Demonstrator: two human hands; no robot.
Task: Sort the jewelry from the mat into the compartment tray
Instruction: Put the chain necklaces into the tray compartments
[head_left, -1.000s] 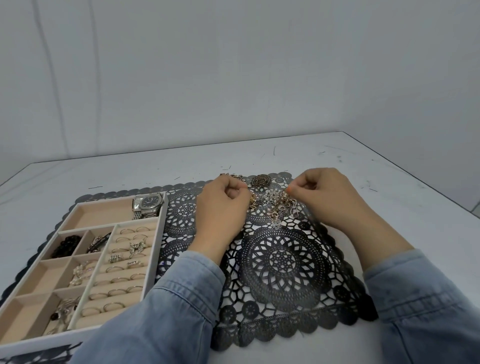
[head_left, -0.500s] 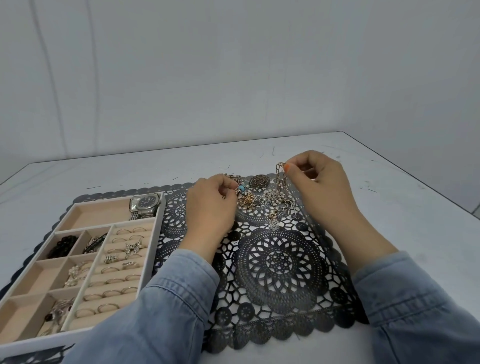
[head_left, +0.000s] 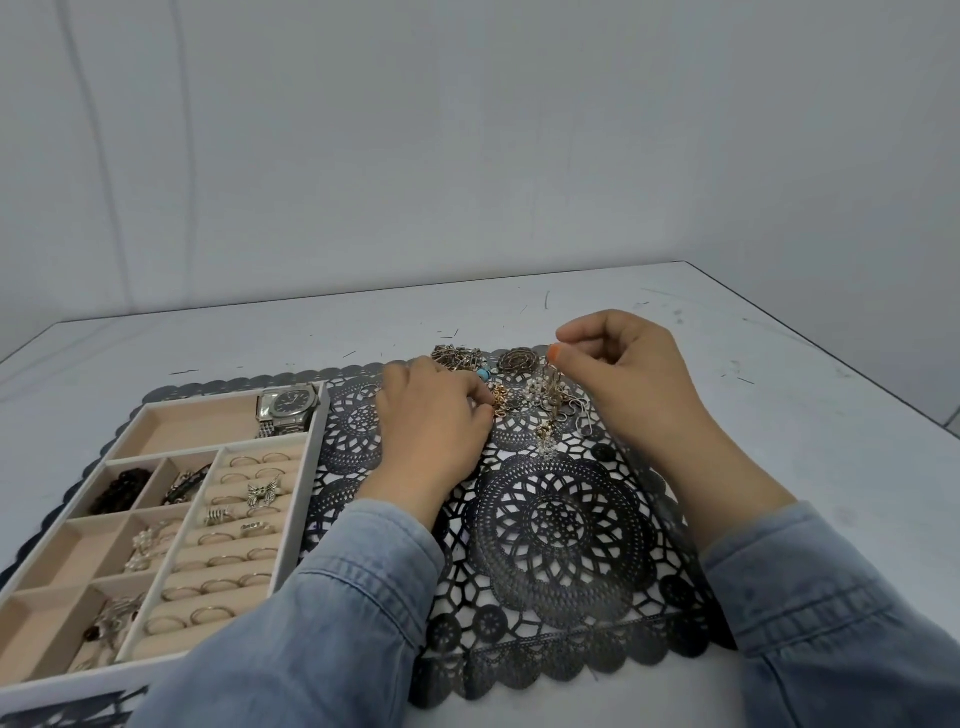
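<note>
From my end, the tangled pile of gold and silver jewelry (head_left: 519, 400) sat at the far edge of the black lace-pattern mat (head_left: 561, 535), none of that heap in the tray. The right hand (head_left: 628, 379) hovered just above the pile's right side, fingers curled, thumb and forefinger pinching a thin metal strand (head_left: 551, 387) that hung down into the heap. The left hand (head_left: 431, 421) lay knuckles-up on the mat with its fingers (head_left: 480, 402) curled into the pile's left side, touching a gold piece. I honestly couldn't tell whether they gripped anything. The white compartment tray with beige lining (head_left: 317, 447) sat on the mat's left part, just beside the left forearm. It held a steel wristwatch (head_left: 288, 408) in the far compartment, rows of thin rings (head_left: 228, 561) in the slotted section, a silver butterfly ring (head_left: 263, 493) among them, and dark beads (head_left: 119, 488) in a small compartment. Everything rested on the pale grey bench (head_left: 805, 426).
</note>
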